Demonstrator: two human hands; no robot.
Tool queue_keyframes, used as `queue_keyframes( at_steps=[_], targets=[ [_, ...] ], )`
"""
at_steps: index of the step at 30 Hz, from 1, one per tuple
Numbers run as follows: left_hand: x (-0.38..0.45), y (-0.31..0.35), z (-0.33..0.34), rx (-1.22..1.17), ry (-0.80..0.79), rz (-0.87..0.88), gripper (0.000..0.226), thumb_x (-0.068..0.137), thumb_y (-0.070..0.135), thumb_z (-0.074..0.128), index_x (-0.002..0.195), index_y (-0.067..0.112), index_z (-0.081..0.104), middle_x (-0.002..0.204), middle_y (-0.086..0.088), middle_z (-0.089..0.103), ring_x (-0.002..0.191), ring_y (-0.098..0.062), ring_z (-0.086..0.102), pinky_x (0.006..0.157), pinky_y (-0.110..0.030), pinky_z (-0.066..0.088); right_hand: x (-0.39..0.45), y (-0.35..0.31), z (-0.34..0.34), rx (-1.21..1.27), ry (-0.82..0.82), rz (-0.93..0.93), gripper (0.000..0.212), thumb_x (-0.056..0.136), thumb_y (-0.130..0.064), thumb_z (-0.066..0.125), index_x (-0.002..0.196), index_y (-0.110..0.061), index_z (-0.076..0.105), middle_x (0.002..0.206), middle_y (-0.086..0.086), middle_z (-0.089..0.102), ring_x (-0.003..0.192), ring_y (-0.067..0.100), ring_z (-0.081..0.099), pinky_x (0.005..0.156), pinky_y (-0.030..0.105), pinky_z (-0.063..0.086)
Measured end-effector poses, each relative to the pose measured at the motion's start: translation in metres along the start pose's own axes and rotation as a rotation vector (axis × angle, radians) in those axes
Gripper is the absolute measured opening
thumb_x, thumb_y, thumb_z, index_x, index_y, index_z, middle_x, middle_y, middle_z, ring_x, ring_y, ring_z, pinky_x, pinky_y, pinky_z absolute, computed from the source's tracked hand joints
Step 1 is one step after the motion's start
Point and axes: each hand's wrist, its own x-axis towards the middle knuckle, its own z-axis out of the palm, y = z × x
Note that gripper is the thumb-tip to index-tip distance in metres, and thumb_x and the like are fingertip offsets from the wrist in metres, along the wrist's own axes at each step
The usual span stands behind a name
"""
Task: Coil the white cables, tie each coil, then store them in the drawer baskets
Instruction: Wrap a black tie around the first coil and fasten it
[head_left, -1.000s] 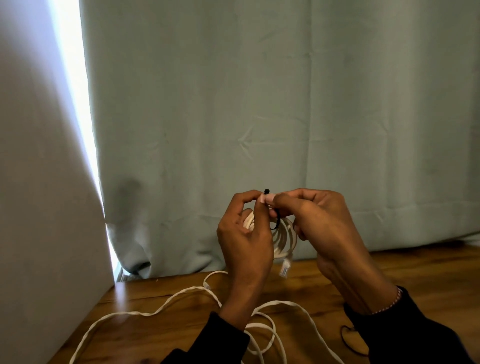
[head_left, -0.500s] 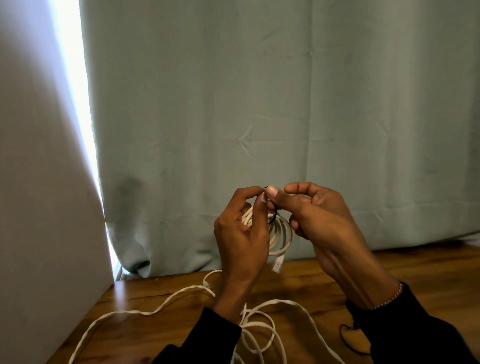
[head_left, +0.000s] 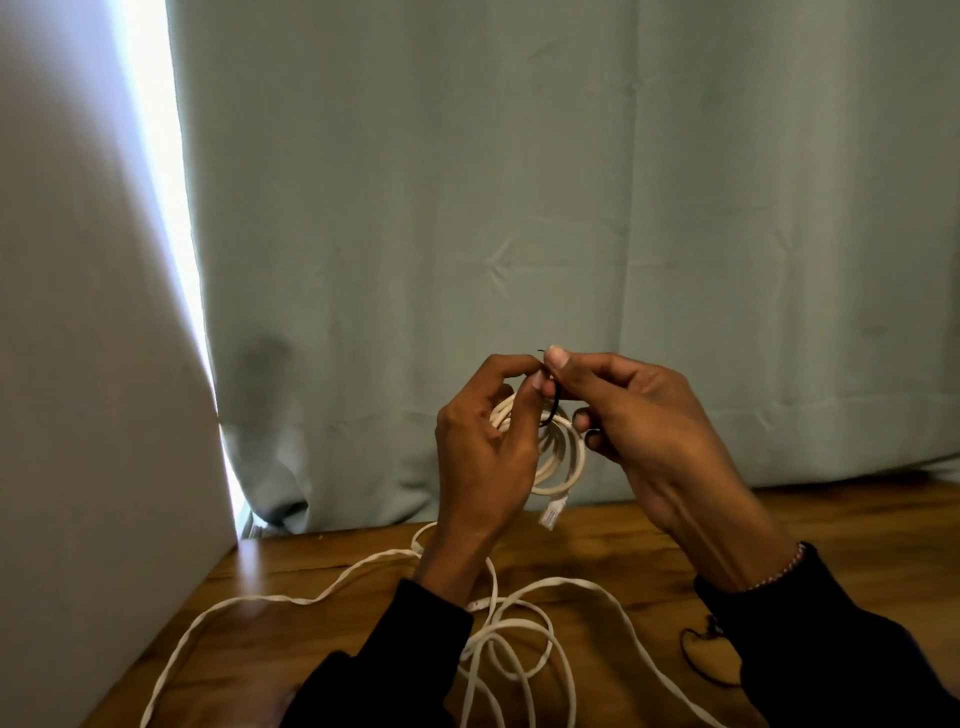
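Above the wooden tabletop, two hands meet at chest height in front of a pale green curtain. One small coil of white cable hangs between them, made of several loops, with one clear plug dangling from its lower end. The left hand has its fingers curled round the left side of the coil, thumb and forefinger pinching at the top. The right hand pinches one thin black tie between thumb and forefinger; the tie loops round the top of the coil and its tip pokes up just beside the right thumbnail. On the tabletop below lies a loose white cable, sprawled in several uncoiled loops; whether it is one cable or more I cannot tell. One more black tie lies near the right sleeve, partly hidden by it. One white panel stands at the left.
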Motion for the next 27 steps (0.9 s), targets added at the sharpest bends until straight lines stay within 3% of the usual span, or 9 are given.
queue_keyframes(
  at_steps=[3, 6, 11, 14, 18, 20, 23, 27],
  targets=[
    [0.0, -0.004, -0.001, 0.005, -0.001, -0.017, 0.011, 0.099, 0.02, 0.06, 0.106, 0.016, 0.068, 0.087, 0.004, 0.073, 0.077, -0.012, 0.072, 0.067, -0.026, 0.058, 0.002, 0.001, 0.0, -0.045, 0.006, -0.011, 0.02, 0.08, -0.042, 0.077, 0.092, -0.026, 0.08, 0.082, -0.019, 0.075, 0.07, -0.003, 0.065, 0.069, 0.027, 0.046],
    [-0.001, -0.004, 0.0, 0.009, 0.004, -0.031, 0.011, 0.099, 0.019, 0.06, 0.106, 0.013, 0.067, 0.082, 0.003, 0.072, 0.071, -0.014, 0.07, 0.064, -0.024, 0.056, 0.008, 0.001, 0.003, 0.033, -0.007, 0.015, 0.013, 0.082, -0.032, 0.079, 0.089, -0.021, 0.08, 0.081, -0.017, 0.074, 0.085, 0.004, 0.061, 0.072, 0.028, 0.045],
    [0.002, -0.008, -0.003, -0.029, 0.028, -0.12, 0.009, 0.101, 0.017, 0.058, 0.106, 0.013, 0.063, 0.083, 0.001, 0.071, 0.072, -0.019, 0.071, 0.069, -0.026, 0.06, 0.019, 0.0, 0.016, 0.105, -0.064, -0.018, 0.005, 0.084, -0.022, 0.078, 0.085, -0.017, 0.077, 0.085, -0.006, 0.074, 0.074, 0.01, 0.062, 0.055, 0.017, 0.048],
    [0.007, -0.011, -0.008, -0.055, 0.011, -0.163, 0.013, 0.101, 0.018, 0.057, 0.108, 0.01, 0.063, 0.088, -0.002, 0.071, 0.075, -0.019, 0.072, 0.071, -0.023, 0.058, 0.025, -0.001, 0.02, 0.009, -0.047, -0.12, 0.006, 0.085, -0.023, 0.078, 0.085, -0.018, 0.075, 0.086, -0.008, 0.076, 0.076, 0.004, 0.072, 0.056, 0.013, 0.05],
    [0.01, -0.009, -0.012, -0.134, -0.041, -0.248, 0.012, 0.101, 0.019, 0.056, 0.107, 0.011, 0.063, 0.09, -0.013, 0.072, 0.059, -0.007, 0.064, 0.057, -0.013, 0.047, 0.03, 0.003, 0.024, 0.086, -0.04, -0.137, 0.009, 0.087, -0.018, 0.076, 0.081, -0.013, 0.072, 0.08, 0.001, 0.074, 0.075, 0.014, 0.072, 0.066, 0.023, 0.059],
    [0.011, -0.009, -0.014, -0.147, -0.068, -0.276, 0.009, 0.102, 0.018, 0.056, 0.106, 0.012, 0.061, 0.081, -0.008, 0.071, 0.054, -0.004, 0.06, 0.054, -0.011, 0.043, 0.032, 0.003, 0.023, 0.098, -0.049, -0.1, 0.01, 0.087, -0.017, 0.076, 0.079, -0.012, 0.072, 0.081, 0.002, 0.073, 0.075, 0.014, 0.071, 0.063, 0.023, 0.057],
    [0.011, -0.01, -0.015, -0.141, -0.104, -0.291, 0.009, 0.103, 0.019, 0.053, 0.106, 0.014, 0.06, 0.061, -0.002, 0.059, 0.048, -0.019, 0.044, 0.047, -0.024, 0.034, 0.033, 0.003, 0.021, 0.159, -0.075, -0.023, 0.011, 0.087, -0.014, 0.075, 0.078, -0.01, 0.071, 0.084, 0.003, 0.072, 0.073, 0.012, 0.071, 0.062, 0.022, 0.055],
    [0.01, -0.013, -0.014, -0.156, -0.141, -0.327, 0.011, 0.103, 0.023, 0.052, 0.108, 0.014, 0.058, 0.069, -0.024, 0.051, 0.06, -0.03, 0.041, 0.053, -0.034, 0.033, 0.034, 0.002, 0.019, 0.217, -0.084, 0.063, 0.008, 0.087, -0.011, 0.074, 0.08, -0.009, 0.071, 0.082, 0.005, 0.07, 0.07, 0.012, 0.067, 0.057, 0.022, 0.054]
  ],
)
